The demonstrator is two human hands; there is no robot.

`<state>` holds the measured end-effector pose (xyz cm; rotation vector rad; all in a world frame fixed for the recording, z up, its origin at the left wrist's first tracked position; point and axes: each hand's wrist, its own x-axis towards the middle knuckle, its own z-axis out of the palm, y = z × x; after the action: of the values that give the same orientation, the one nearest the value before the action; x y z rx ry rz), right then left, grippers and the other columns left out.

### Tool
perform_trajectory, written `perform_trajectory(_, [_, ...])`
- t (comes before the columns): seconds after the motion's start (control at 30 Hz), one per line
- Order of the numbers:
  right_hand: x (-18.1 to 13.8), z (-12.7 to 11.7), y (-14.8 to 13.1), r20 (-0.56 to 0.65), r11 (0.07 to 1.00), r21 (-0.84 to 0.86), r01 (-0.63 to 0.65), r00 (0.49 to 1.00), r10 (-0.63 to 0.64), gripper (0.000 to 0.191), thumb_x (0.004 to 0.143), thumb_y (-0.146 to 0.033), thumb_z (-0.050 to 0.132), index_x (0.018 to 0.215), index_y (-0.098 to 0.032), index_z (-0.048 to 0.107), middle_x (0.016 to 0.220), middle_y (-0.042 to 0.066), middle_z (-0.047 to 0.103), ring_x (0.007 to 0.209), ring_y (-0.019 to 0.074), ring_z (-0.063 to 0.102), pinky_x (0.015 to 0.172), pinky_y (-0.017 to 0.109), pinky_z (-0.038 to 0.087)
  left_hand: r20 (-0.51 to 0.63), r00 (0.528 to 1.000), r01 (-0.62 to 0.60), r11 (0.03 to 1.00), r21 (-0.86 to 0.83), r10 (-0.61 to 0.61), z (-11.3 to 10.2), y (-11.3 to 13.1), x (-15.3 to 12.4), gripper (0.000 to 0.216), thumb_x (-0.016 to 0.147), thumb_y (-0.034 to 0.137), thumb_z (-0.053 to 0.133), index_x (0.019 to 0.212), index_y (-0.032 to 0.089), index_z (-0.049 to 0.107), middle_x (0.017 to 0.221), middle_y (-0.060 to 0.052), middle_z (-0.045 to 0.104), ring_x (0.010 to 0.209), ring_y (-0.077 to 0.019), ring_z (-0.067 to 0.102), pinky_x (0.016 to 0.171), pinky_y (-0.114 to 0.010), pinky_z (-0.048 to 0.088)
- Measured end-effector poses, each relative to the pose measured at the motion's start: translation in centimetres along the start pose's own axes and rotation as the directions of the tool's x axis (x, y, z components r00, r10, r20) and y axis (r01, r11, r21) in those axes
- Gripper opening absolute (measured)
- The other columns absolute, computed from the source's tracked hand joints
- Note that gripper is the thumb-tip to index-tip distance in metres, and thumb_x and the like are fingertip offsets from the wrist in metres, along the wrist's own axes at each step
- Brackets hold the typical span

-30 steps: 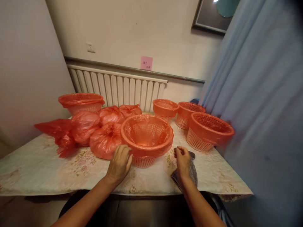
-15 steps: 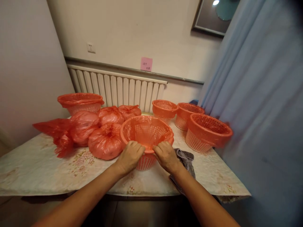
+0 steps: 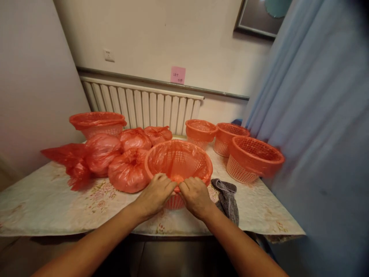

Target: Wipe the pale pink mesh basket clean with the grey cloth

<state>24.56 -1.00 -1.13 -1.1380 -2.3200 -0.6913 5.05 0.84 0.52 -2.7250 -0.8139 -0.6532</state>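
We are keeping both hands at the near rim of the front basket, which is standing upright near the middle of the tabletop [image 3: 259, 207]. Our left hand [image 3: 154, 194] is gripping the red bag [image 3: 184, 159] at that rim, with its fingers bent over the edge and nearly closed. Our right hand [image 3: 196, 196] is doing the same just beside it, the two thumbs almost meeting. We cannot tell whether our fingers are holding the plastic alone or the rim as well. The bag is lining the front basket [image 3: 175, 202], and its edge is folding out over the rim. Just right of our right hand, a grey cloth [image 3: 229, 198] is lying crumpled. To the left, several bulging bags [image 3: 128, 173] are sitting close together, the nearest one touching or almost touching the front basket. Behind them, another lined basket [image 3: 103, 127] is standing, and three more baskets [image 3: 242, 175] are standing toward the blue curtain [image 3: 314, 115].
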Motion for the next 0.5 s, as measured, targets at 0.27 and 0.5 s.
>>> perform_trajectory(0.27, [-2.4, -0.1, 4.8, 0.031, 0.999, 0.021, 0.044, 0.999, -0.045, 0.022, 0.094, -0.027, 0.045, 0.076, -0.018, 0.055, 0.074, 0.005, 0.054, 0.073, 0.0191, 0.042, 0.067, 0.032, 0.028, -0.001, 0.999, -0.035, 0.999, 0.004, 0.035, -0.1, -4.6, -1.6, 0.020, 0.096, 0.019, 0.039, 0.089, 0.017, 0.058, 0.083, -0.004, 0.057, 0.083, -0.0196, 0.048, 0.092, -0.042, 0.038])
perform_trajectory(0.5, [-1.3, -0.1, 1.7, 0.030, 1.000, -0.015, 0.015, 0.999, -0.015, 0.022, 0.093, -0.022, 0.044, 0.074, -0.019, 0.054, 0.071, 0.005, 0.053, 0.069, 0.0190, 0.042, 0.065, 0.033, 0.026, -0.020, 1.000, -0.014, 0.994, -0.106, 0.012, -0.8, -1.0, -0.4, 0.024, 0.094, 0.033, 0.047, 0.113, 0.020, 0.054, 0.102, -0.007, 0.062, 0.102, -0.0230, 0.051, 0.099, -0.046, 0.033])
